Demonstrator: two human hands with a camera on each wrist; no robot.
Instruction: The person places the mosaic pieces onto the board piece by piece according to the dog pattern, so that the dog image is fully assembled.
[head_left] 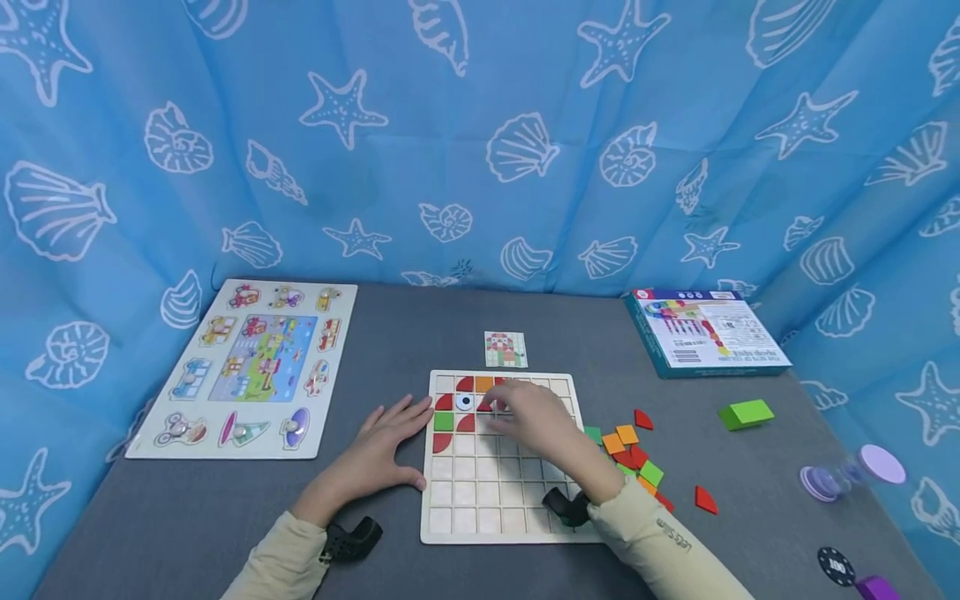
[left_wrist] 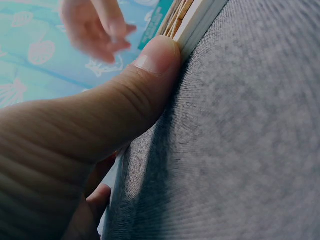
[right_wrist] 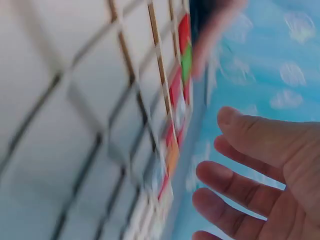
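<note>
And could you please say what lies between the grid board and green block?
In the head view, loose coloured pieces lie between the grid board and the green block.

Grid board (head_left: 489, 493): smooth, pale wood is seen | table cover (left_wrist: 250, 125): matt, fine-ribbed cloth is shown | curtain (head_left: 465, 171): printed on cloth, softly creased | box (head_left: 708, 332): faced in smooth printed card

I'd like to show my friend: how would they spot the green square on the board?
On the grey table, find the pale grid board. Look down its leftmost column, near the left hand. The green square sits between two red pieces, set apart by its colour and straight sides.
</note>
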